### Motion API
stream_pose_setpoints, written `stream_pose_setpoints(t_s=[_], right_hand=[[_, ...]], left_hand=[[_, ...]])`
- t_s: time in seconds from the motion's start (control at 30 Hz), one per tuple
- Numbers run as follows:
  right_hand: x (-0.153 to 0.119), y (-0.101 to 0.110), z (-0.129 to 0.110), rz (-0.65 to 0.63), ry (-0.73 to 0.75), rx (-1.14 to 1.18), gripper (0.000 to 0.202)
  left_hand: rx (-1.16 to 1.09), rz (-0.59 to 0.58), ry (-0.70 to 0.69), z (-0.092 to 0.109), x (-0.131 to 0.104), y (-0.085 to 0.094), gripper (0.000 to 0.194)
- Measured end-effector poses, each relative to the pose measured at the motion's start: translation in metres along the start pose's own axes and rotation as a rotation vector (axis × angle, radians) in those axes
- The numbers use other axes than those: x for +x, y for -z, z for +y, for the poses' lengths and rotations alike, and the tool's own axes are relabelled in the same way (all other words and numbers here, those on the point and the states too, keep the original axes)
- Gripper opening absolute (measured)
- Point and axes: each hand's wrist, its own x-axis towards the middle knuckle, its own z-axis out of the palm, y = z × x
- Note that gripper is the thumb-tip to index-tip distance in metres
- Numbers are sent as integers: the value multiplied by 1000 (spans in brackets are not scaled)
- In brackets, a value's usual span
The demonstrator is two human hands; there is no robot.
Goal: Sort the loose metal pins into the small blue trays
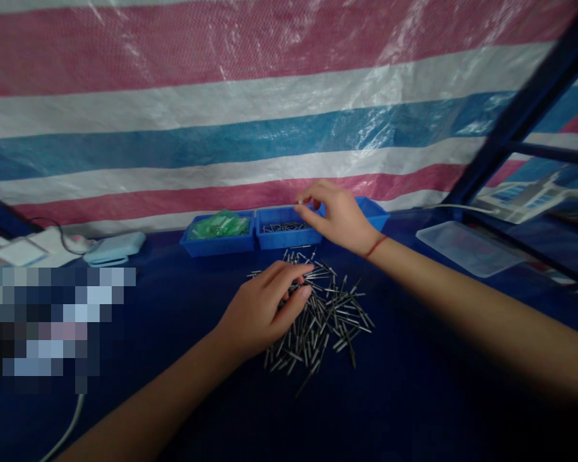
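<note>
Slim metal pieces that look like blind rivets (pixel 313 321) lie in a loose pile on the dark blue table. Over the upper left of this pile is my left hand (pixel 270 301), thumb and index finger apart, nothing seen between them. My right hand (pixel 340 215) is raised at the right end of the middle blue bin (pixel 289 240), its thumb and index finger pinched together. A tiny pale spot shows at those fingertips, too small to name. More thin metal pieces (pixel 284 227) lie inside that bin.
Left of the middle bin stands a blue bin (pixel 216 245) with green plastic bags (pixel 220 224). Another blue bin (pixel 373 212) is partly behind my right hand. A clear plastic lid (pixel 467 247) lies at right, a light blue case (pixel 115 248) at left. Striped sheeting (pixel 270 141) hangs behind.
</note>
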Motion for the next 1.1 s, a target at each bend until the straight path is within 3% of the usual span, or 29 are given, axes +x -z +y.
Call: stream_pose_setpoints(t_s=[0.1,0.23,0.43,0.63,0.77,1.1], right_hand=[[-6,-4,15,-127,-40,-64,16],[-50,14,15,-100,-154,-5,18],[-107,25,39,-65,-497,99,18],[-110,19,51,-62,-563,151,19],[-109,22,46,-73,-555,164,19],[-107,23,41,-90,-550,149,22]], left_hand=[[84,-52,-57,0,1,1,24],[112,-88,-97,2,2,0,20],[200,-198,-121,1,9,-8,23],[259,-278,-202,-1,46,-20,24],[268,-416,-214,-1,67,-29,20],[223,-490,-11,-1,63,-36,18]])
